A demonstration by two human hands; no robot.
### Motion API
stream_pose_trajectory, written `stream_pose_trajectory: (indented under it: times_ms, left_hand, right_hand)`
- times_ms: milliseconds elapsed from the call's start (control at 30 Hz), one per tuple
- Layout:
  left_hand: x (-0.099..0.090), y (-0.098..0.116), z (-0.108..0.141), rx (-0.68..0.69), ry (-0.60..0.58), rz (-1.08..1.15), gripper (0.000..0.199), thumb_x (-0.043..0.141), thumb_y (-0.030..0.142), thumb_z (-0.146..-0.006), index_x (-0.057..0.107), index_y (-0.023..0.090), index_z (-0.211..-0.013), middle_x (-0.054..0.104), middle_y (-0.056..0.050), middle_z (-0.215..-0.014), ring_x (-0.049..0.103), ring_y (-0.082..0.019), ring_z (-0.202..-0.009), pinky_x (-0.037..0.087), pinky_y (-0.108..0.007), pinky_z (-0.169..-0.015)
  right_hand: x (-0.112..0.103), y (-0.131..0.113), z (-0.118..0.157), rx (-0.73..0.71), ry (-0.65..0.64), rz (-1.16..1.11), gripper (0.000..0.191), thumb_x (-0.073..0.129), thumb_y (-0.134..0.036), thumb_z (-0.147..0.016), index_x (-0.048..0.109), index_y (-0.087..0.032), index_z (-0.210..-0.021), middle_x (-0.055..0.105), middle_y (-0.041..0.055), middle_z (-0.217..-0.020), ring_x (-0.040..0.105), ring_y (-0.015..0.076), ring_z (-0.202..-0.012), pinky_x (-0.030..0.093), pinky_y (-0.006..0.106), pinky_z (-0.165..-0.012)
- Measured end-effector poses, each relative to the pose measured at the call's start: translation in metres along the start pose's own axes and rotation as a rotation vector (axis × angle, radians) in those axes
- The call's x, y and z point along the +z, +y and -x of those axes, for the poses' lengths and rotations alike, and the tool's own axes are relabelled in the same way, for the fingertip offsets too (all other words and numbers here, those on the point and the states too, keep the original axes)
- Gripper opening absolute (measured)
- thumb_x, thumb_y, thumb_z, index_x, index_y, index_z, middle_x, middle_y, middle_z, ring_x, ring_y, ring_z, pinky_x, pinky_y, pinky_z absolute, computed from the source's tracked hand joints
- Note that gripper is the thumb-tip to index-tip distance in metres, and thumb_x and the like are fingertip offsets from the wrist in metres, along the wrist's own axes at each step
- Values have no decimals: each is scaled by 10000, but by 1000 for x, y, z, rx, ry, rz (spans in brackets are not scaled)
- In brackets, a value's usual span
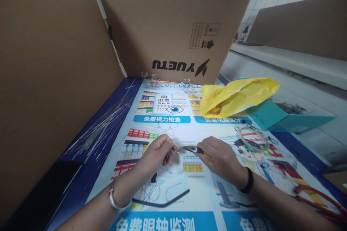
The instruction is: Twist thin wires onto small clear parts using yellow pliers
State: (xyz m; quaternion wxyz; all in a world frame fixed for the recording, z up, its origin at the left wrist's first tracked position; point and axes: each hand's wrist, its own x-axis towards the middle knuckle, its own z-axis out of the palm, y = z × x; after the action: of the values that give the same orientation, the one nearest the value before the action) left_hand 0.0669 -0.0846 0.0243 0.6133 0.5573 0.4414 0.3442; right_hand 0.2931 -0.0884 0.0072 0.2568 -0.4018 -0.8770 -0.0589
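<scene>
My left hand (160,150) pinches a thin bent wire (185,158) that curves out in a loop below the fingertips. My right hand (220,156) is wrapped round a pair of pliers (193,149) with yellow on the handle. The jaws point left, close to the wire at my left fingertips; whether they grip it is too small to tell. Below my hands, a small tangle of fine wire (148,193) with a dark piece (154,177) lies on the printed sheet (203,195).
Straight wires (101,130) lie in a bundle at left. Small wire clusters (151,78) sit by the cardboard wall (168,25). At right are a yellow bag (238,95), a teal box (273,117), a coil (267,140) and a red cable (316,191). A dark flat object (46,195) lies front left.
</scene>
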Motion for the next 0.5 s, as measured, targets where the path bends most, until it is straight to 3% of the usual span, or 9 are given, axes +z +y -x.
stream_pose_trajectory:
  times_ms: [133,500]
  left_hand:
    - [0,-2,-1,31,22,-21,263,393,379,-880,500,179,-747,525,28,-569,447,-79,-465,314,-194,-459]
    - [-2,-6,-2,41,115,-219,269,374,366,-877,502,187,-722,491,35,-510,436,-90,-459,313,-195,-462]
  right_hand:
    - [-2,-1,0,-19,2,30,138,493,-264,-851,583,-166,-816,581,51,-744,503,159,-721,370,264,-644]
    - [-6,-1,-3,-68,-3,174,157,485,-255,-856,591,-170,-777,564,44,-697,472,160,-685,331,273,-636]
